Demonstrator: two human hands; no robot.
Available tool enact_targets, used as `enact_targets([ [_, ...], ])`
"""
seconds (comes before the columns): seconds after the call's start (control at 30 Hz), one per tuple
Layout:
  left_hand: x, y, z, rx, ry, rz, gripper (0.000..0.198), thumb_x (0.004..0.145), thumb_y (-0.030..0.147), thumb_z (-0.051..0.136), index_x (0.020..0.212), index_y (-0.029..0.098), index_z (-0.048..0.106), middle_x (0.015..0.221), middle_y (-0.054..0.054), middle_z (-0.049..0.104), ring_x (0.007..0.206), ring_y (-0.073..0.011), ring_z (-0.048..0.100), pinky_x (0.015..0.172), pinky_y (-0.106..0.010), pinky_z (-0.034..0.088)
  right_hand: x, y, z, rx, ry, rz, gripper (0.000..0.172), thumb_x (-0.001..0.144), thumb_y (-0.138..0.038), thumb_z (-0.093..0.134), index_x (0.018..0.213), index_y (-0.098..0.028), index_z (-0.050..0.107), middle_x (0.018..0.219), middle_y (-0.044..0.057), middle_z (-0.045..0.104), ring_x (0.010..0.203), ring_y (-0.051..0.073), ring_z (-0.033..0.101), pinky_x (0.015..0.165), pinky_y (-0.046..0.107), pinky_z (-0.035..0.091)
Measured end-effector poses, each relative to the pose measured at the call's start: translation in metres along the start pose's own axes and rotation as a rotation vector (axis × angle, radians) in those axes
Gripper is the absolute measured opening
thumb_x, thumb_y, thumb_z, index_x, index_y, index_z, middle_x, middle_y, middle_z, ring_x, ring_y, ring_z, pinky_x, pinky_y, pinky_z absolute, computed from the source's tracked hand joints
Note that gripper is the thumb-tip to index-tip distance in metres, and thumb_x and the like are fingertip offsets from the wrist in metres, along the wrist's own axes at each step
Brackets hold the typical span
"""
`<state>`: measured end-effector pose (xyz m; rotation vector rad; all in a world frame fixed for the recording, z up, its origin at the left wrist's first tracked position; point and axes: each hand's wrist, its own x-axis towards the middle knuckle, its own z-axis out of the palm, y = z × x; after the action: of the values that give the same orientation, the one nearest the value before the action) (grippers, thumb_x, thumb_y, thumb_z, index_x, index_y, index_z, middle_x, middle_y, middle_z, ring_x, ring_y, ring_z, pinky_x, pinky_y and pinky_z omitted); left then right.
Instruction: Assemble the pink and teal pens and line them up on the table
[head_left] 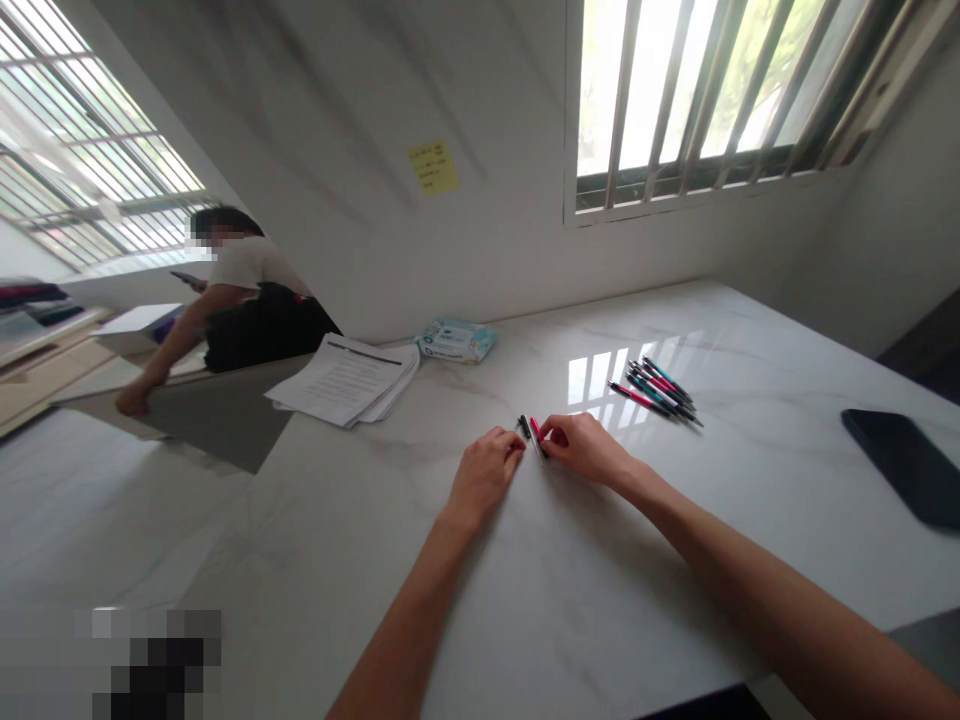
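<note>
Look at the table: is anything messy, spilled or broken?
Just small things: the papers are stacked unevenly, edges sticking out, and the pens beyond the right hand lie in a loose heap. Nothing looks spilled or broken.

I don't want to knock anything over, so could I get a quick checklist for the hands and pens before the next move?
1. Left hand beside the small pen group: ok.
2. Right hand at that group's other side: ok.
3. Firm grip on a pen in either hand: cannot tell, fingertips too small.
4. Larger pen pile apart from both hands: ok.
5. Papers apart from the left hand: ok.
6. Co-worker's hand away from the pens: ok.
</note>
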<state>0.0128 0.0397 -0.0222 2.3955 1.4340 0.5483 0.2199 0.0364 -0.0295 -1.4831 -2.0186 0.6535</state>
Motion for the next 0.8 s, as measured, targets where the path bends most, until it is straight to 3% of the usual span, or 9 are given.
enact_targets([
  [0.33, 0.007, -0.015, 0.004, -0.191, 0.131, -0.101, 0.024, 0.096, 0.022, 0.053, 0.105, 0.021, 0.075, 0.105, -0.007, 0.077, 0.089, -0.0206, 0.070, 0.085, -0.032, 0.051, 0.000, 0.002, 0.006, 0.006, 0.023, -0.057, 0.014, 0.090, -0.019, 0.067, 0.099, -0.020, 0.077, 0.088, 0.004, 0.075, 0.075, 0.016, 0.067, 0.069, 0.024, 0.046],
  [0.57, 0.008, -0.011, 0.003, -0.270, 0.126, -0.150, 0.016, 0.094, 0.026, 0.059, 0.093, 0.022, 0.074, 0.091, -0.002, 0.078, 0.076, -0.0176, 0.071, 0.074, -0.028, 0.049, 0.001, 0.005, 0.007, 0.003, 0.027, -0.068, 0.012, 0.090, -0.019, 0.066, 0.097, -0.021, 0.076, 0.091, 0.004, 0.074, 0.078, 0.016, 0.066, 0.073, 0.025, 0.046],
  [0.8, 0.011, -0.011, 0.012, -0.216, 0.196, -0.133, 0.012, 0.089, 0.026, 0.067, 0.091, 0.021, 0.078, 0.090, -0.003, 0.078, 0.074, -0.0172, 0.068, 0.075, -0.029, 0.049, 0.001, 0.005, 0.008, 0.031, 0.043, -0.076, 0.015, 0.089, -0.019, 0.066, 0.100, -0.023, 0.075, 0.092, 0.002, 0.075, 0.076, 0.016, 0.067, 0.071, 0.025, 0.046],
])
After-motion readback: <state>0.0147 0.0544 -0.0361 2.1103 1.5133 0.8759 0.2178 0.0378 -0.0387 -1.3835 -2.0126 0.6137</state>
